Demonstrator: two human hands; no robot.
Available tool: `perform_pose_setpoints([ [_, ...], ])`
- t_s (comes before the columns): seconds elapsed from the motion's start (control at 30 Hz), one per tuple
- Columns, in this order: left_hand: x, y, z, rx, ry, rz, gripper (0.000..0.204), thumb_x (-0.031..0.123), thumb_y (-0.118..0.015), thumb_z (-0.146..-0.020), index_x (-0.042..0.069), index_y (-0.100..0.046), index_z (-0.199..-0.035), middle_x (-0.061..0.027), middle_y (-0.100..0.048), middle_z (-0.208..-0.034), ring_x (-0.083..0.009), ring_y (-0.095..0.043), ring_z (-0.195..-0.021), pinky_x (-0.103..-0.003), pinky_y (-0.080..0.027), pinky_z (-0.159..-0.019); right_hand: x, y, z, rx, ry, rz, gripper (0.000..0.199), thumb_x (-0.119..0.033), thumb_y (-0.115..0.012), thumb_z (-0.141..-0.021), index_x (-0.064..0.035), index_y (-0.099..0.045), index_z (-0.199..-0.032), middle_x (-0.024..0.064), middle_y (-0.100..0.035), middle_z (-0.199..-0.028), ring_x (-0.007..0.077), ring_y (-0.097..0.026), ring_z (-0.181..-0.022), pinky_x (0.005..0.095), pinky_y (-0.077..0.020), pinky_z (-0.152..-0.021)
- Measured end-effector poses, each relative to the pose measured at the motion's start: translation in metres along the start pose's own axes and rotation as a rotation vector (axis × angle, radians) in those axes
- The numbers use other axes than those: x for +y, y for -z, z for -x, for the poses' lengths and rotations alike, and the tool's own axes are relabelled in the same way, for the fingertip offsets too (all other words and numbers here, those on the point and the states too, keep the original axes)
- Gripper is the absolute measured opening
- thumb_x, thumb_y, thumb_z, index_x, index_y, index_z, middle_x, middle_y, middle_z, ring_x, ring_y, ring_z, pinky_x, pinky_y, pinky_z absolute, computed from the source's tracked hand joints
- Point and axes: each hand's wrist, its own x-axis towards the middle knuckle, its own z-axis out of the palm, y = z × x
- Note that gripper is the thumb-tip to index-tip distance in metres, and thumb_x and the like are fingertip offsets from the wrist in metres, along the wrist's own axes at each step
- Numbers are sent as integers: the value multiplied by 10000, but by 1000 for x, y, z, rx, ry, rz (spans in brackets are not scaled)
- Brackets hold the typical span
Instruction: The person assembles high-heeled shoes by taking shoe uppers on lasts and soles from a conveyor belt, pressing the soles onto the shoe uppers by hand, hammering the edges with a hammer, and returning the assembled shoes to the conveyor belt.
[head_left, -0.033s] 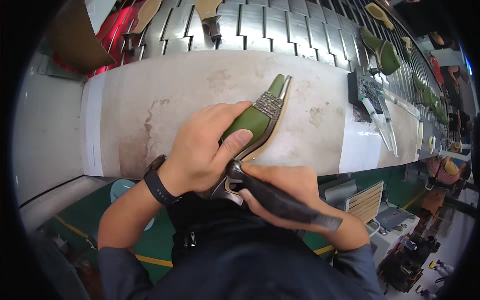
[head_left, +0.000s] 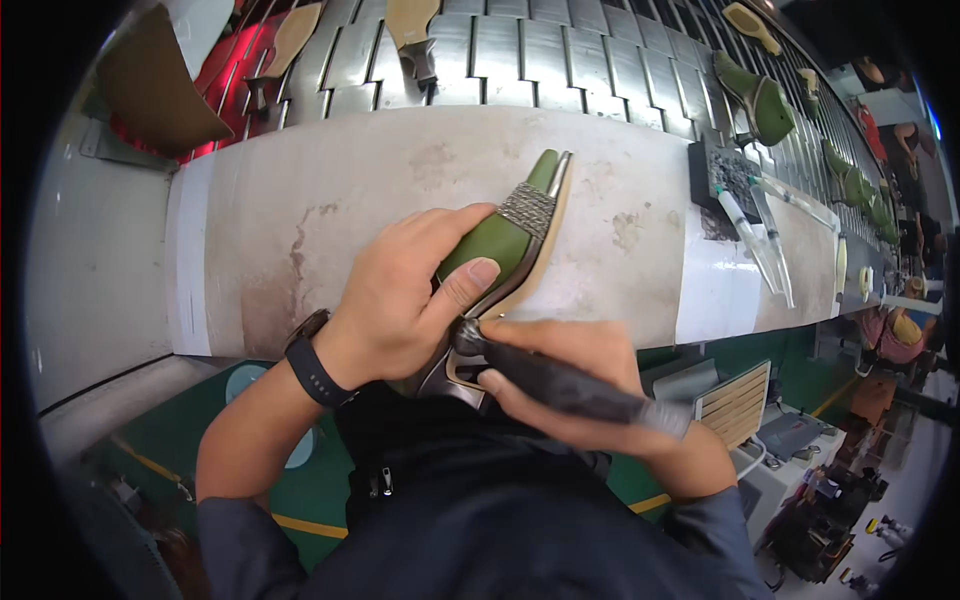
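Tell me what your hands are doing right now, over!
Left hand grips green shoe form with sandal on it. Right hand holds dark tool, tip at the shoe's rear. Workbench underneath, nothing blocking.

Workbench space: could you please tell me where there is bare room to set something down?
The workbench is bare left of the left hand, and between the shoe and the dark tray. The syringes crowd the right end.
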Motion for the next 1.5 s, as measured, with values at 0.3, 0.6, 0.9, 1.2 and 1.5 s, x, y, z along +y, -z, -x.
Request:
perform_pose_setpoints([
  [0.3, 31, -25, -36, -39, 198, -246, 752, 280, -905, -772, 16, -569, -1391, -243, -732, -1073, -452, -709, -1005, -473, -568, -869, -12, 64, -13, 216, -278, -71, 333, -55, -769, -921, 57, -743, -1234, 130, -796, -1053, 128, -721, -922, 274, -564, -833],
  [0.6, 31, -21, -37, -72, 204, -232, 747, 277, -901, -777, -21, -562, -1373, -248, -740, -1010, -435, -732, -941, -455, -582, -827, 35, 79, -71, 260, -450, -162, 295, -228, -786, -932, 22, -809, -1087, 85, -790, -877, 142, -716, -795, 302, -560, -729],
  [0.9, 66, 32, -29, 434, -222, -10, 862, 259, -947, -751, -3, -528, -1459, -183, -732, -1189, -304, -740, -965, -373, -576, -873, 67, 81, -73, 310, -744, -655, 326, -290, -768, -969, -147, -572, -751, -73, -398, -596, 81, -342, -505, 307, -299, -516],
  [1.2, 101, 28, -8, 237, -248, 42, 643, 19, -766, -847, 16, -508, -1436, -162, -637, -1407, -247, -642, -1264, -366, -501, -1064, -48, 71, -13, 317, 204, 126, 356, -171, -822, -914, -6, -761, -1223, 78, -758, -846, 121, -697, -663, 307, -544, -581],
  [1.5, 104, -4, -3, 464, -368, -126, 623, 13, -758, -772, -25, -590, -1370, -223, -691, -1257, -411, -697, -1108, -470, -529, -959, -130, 84, -11, -62, 85, 226, 415, -198, -896, -798, 3, -790, -1145, 152, -811, -993, 278, -804, -848, 345, -623, -755],
])
